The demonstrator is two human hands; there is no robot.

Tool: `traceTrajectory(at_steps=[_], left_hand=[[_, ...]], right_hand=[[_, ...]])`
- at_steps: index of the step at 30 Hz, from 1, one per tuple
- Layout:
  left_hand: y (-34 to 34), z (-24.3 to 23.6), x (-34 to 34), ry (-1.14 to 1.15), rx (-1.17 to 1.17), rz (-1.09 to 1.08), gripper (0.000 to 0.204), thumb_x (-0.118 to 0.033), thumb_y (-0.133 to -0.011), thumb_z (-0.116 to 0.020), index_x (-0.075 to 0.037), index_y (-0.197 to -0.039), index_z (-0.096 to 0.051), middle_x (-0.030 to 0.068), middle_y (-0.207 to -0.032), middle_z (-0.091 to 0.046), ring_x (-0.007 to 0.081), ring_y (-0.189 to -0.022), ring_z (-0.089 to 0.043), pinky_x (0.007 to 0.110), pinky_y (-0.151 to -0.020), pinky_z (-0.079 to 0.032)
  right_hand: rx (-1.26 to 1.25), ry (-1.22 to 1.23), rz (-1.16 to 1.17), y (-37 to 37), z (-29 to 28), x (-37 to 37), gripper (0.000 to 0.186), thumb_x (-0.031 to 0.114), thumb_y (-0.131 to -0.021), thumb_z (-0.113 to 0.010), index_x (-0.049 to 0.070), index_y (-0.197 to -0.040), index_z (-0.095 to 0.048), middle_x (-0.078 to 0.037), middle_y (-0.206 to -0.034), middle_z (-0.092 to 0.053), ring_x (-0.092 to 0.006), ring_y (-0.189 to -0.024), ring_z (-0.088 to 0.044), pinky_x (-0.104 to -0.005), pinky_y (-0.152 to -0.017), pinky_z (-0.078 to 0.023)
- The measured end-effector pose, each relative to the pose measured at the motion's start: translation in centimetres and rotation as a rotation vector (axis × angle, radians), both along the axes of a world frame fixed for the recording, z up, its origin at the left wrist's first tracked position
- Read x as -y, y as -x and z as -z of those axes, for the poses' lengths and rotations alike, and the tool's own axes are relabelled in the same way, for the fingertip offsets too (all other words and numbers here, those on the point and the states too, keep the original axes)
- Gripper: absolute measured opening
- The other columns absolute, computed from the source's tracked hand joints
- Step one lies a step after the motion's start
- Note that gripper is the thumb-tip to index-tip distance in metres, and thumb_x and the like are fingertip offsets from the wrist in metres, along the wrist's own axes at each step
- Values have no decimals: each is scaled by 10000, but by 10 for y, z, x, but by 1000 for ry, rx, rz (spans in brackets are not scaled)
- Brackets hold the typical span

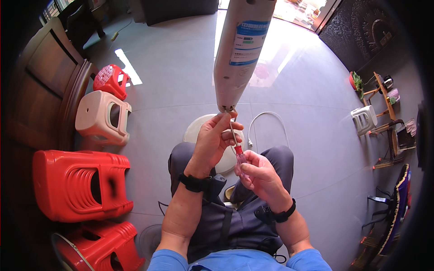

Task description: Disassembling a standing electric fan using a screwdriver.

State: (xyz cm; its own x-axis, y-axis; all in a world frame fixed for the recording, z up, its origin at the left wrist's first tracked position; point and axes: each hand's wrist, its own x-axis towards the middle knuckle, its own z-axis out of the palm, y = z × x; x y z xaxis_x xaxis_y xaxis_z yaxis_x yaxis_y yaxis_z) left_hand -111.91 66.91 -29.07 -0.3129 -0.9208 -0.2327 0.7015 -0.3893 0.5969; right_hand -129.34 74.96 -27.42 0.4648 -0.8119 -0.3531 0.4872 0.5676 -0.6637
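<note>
A long white appliance housing [233,88] with a blue and white label hangs down from the top of the view, its narrow lower end in front of me. My left hand [212,137] is closed at that lower end, thumb and fingers pinched together. What lies between those fingertips is too small to make out. My right hand [260,171] grips the red and clear pinkish handle of a screwdriver [239,156]. Its metal shaft points up past my left fingers toward the underside of the housing. A round off-white disc [193,129] lies behind my left hand, partly hidden.
A white cord with a plug [250,142] curls on the grey floor. At left stand stacked red stools [68,185], a beige stool [92,115] and a small red stool [106,81]. To the right are a white stool [364,121], a potted plant [357,83] and dark furniture.
</note>
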Motion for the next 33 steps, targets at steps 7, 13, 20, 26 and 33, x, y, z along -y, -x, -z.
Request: traceTrajectory(at_steps=[7, 13, 20, 26, 33], left_hand=[[3, 12, 1, 29, 4, -55, 249, -246, -1026, -610, -9, -1077, -665, 78, -853, -699, 181, -713, -674, 271, -665, -544], [0, -4, -2, -2, -29, -17, 232, -217, -1037, -585, -9, -1089, -674, 83, -863, -707, 178, -709, -673, 281, -682, -548], [-2, 21, 2, 63, 38, -73, 281, -260, -1046, -570, -4, -1098, -676, 118, -893, -723, 188, -712, -692, 264, -649, -539], [-1, 4, -2, 11, -31, -41, 213, -200, -1030, -602, -5, -1086, -668, 115, -881, -721, 193, -703, -687, 256, -645, -538], [-3, 19, -1, 104, 35, -59, 259, -261, -1052, -560, -31, -1119, -658, 82, -900, -711, 134, -677, -648, 234, -607, -527]], right_hand=[[173, -138, -28, -5, -17, -2, 275, 218, -1044, -550, -30, -1160, -564, -131, -924, -664, -83, -545, -537, -198, -472, -418], [-87, 16, 19, -2, 5, -3, 360, 236, -1060, -504, -65, -1253, -543, -178, -989, -692, -95, -569, -563, -211, -486, -450], [250, -158, -3, -3, -3, -4, 363, 237, -1014, -598, -32, -1255, -567, -139, -963, -706, -85, -599, -589, -208, -491, -448], [-29, 9, 0, -5, 8, -5, 332, 214, -1000, -618, -22, -1228, -569, -113, -935, -699, -85, -589, -589, -199, -483, -442], [269, -163, -20, -3, 2, -10, 317, 201, -1027, -575, -21, -1252, -567, -148, -1008, -700, -108, -655, -628, -208, -499, -469]])
